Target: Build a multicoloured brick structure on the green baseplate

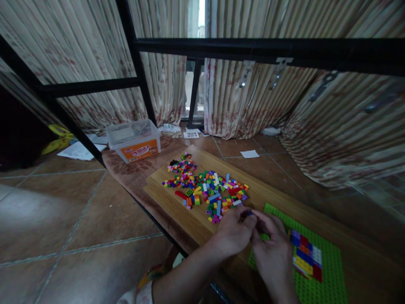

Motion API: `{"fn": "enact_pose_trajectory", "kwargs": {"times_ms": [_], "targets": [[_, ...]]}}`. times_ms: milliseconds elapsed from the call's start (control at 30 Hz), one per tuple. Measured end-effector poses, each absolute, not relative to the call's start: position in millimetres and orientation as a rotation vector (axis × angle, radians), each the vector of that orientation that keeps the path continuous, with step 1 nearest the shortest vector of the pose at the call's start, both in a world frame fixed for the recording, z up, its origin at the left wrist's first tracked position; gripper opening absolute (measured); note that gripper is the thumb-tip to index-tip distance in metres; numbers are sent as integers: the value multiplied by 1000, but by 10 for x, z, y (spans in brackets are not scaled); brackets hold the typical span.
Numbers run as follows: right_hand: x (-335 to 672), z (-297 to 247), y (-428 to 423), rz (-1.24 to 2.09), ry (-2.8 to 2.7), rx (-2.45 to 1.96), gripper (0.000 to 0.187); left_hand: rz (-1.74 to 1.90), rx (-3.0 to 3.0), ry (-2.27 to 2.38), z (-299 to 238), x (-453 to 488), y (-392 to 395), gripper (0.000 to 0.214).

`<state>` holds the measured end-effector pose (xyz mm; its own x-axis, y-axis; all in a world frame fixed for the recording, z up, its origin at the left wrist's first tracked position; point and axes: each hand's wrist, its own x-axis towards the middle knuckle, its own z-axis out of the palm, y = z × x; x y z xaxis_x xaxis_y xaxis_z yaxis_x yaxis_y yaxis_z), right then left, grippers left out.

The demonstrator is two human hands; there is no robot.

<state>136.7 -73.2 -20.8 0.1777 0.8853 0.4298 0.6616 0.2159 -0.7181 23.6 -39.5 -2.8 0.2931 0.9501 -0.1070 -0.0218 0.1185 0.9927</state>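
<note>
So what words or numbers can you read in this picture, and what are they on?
Nothing can be read clearly.
Label on the box: writing on an orange ground, too blurred to read.
Card on the floor: black-and-white code squares, too small to read.
Green brick: a dark mark, too small to read.
</note>
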Motion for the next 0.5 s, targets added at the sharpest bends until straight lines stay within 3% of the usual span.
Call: {"fn": "enact_pose_trajectory", "kwargs": {"times_ms": [300, 500], "targets": [[1409, -311, -696, 322, -1553, -1713, 30, 818, 1559, 1319, 97, 55, -349, 28], [1385, -385, -666, 309, -1687, -1870, 31, 798, 1835, 2002, 89, -474, 80, 31]]}}
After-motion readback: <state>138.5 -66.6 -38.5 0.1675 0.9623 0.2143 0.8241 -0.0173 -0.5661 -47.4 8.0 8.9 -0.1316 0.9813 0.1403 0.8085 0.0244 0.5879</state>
